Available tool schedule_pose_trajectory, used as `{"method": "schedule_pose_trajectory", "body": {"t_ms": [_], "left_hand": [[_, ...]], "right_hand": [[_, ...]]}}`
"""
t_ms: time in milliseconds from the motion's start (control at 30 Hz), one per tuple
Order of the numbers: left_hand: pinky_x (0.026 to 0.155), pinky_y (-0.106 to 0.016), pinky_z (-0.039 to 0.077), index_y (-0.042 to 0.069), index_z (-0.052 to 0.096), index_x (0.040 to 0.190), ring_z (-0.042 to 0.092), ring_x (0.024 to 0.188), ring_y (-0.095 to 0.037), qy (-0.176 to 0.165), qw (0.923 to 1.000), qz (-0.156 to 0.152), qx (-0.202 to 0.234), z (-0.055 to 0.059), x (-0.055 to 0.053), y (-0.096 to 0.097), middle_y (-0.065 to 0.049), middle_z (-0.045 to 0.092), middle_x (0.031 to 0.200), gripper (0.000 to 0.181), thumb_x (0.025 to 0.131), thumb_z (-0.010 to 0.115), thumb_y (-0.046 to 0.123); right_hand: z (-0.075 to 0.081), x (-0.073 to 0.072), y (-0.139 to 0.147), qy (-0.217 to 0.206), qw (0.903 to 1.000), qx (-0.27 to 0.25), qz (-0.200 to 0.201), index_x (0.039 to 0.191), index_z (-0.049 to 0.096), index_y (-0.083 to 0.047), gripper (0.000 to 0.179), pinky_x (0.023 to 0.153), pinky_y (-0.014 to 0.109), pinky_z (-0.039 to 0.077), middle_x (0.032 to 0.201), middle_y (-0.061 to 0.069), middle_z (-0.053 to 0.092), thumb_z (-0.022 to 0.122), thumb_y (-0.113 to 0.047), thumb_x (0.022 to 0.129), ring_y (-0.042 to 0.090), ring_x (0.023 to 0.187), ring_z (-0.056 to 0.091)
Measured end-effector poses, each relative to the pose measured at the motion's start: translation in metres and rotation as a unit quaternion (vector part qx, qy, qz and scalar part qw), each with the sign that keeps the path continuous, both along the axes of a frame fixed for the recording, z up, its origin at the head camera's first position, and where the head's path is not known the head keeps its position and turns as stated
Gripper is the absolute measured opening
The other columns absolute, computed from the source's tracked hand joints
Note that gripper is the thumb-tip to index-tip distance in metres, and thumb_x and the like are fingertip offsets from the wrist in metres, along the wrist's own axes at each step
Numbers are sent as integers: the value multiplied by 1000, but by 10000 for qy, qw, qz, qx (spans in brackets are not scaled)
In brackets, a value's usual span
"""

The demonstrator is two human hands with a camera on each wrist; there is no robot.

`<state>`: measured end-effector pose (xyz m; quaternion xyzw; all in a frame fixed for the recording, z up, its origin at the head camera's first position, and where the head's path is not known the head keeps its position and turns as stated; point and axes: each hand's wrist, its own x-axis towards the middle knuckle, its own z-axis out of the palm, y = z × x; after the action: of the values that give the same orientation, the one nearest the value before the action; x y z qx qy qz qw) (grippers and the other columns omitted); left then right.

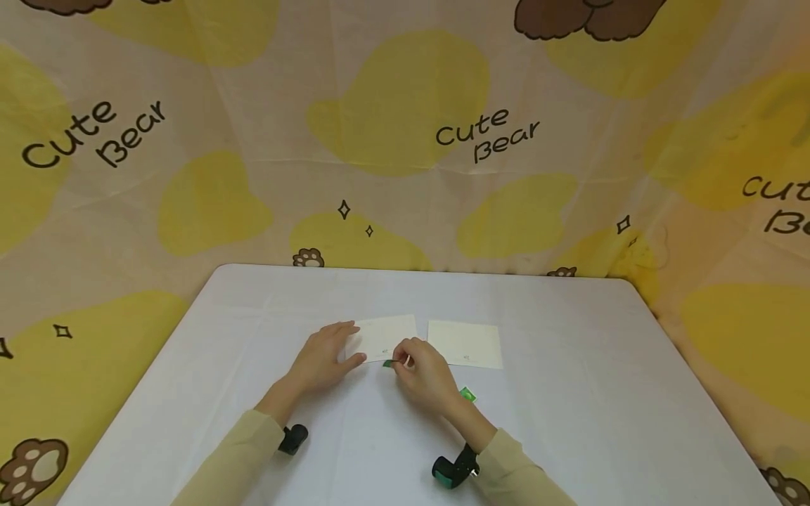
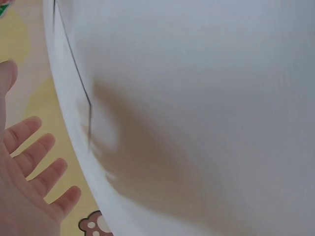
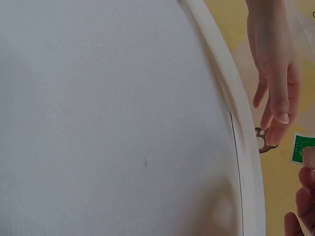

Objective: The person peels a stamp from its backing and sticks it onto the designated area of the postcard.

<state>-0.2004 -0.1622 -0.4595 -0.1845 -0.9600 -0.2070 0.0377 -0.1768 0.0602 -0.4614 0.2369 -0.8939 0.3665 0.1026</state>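
Note:
My right hand pinches a small green square with a white border, like a stamp or sticker, between thumb and fingertips. In the head view this green square is at the lower edge of the left white card. My left hand is at that card's left edge, fingers spread and relaxed; whether it presses the card I cannot tell. The left wrist view shows the left hand's loosely bent fingers with nothing in them. A second white card lies just to the right, bearing a small grey mark.
Another green piece lies on the white table, partly hidden behind my right wrist. Black wrist cameras are strapped below both sleeves. A yellow patterned cloth hangs behind the table's far edge.

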Motion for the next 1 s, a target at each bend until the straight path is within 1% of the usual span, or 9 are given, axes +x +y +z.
{"method": "schedule_pose_trajectory", "body": {"t_ms": [167, 333, 500, 600, 733, 833, 900, 1000], "left_hand": [[99, -50, 38, 10, 57, 121, 48, 121, -29, 33, 9992, 1, 399, 5, 7, 11, -7, 55, 128, 47, 84, 64, 38], [92, -45, 44, 13, 62, 113, 55, 111, -25, -34, 9970, 38, 778, 9, 15, 24, -2, 61, 117, 37, 84, 65, 34], [87, -41, 48, 13, 65, 107, 59, 104, -21, -178, 9916, 46, 1282, 14, 24, 36, 1, 65, 107, 28, 84, 66, 29], [81, -39, 50, 13, 66, 103, 62, 95, -18, -202, 9874, 27, 1567, 17, 29, 43, 3, 67, 99, 22, 85, 65, 25], [74, -34, 51, 16, 67, 95, 62, 83, -12, -294, 9795, -86, 1989, 21, 35, 51, 7, 67, 87, 11, 86, 64, 21], [70, -28, 50, 17, 68, 90, 61, 76, -10, -510, 9718, -150, 2296, 23, 39, 57, 8, 67, 82, 7, 87, 63, 22], [66, -24, 49, 14, 68, 89, 63, 75, -13, -719, 9644, -191, 2538, 24, 40, 59, 4, 68, 81, 10, 88, 61, 21], [62, -22, 49, 8, 68, 89, 65, 74, -19, -1005, 9521, -180, 2882, 24, 42, 62, -5, 69, 82, 16, 90, 59, 20]], "right_hand": [[2, 2, 6, 142, 9998, -101, -115, 83, 61, -12, 3, 65, 20, 45, 77, -8, 55, 64, -11, 83, 12, 73, 53], [4, 3, 13, 466, 9984, -259, -191, 82, 60, -15, 14, 64, 20, 46, 77, -8, 55, 66, -2, 80, 10, 71, 52], [7, 3, 19, 638, 9964, -493, -274, 82, 61, -15, 17, 63, 22, 48, 77, -7, 56, 66, 1, 78, 11, 71, 53], [8, 3, 21, 793, 9945, -618, -293, 82, 61, -14, 18, 63, 24, 49, 77, -3, 58, 66, 2, 77, 13, 72, 54], [9, 3, 22, 1091, 9909, -735, -281, 82, 60, -14, 20, 64, 23, 48, 78, -2, 58, 64, 5, 74, 11, 72, 54], [9, 4, 23, 1318, 9876, -808, -261, 82, 59, -13, 24, 65, 22, 48, 79, -5, 57, 64, 8, 71, 9, 73, 53], [9, 5, 23, 1426, 9858, -858, -235, 82, 59, -13, 26, 65, 22, 48, 79, -5, 56, 64, 10, 70, 9, 74, 53], [9, 6, 24, 1540, 9837, -915, -173, 82, 59, -14, 27, 65, 22, 47, 80, -5, 56, 63, 10, 69, 8, 74, 52]]}}
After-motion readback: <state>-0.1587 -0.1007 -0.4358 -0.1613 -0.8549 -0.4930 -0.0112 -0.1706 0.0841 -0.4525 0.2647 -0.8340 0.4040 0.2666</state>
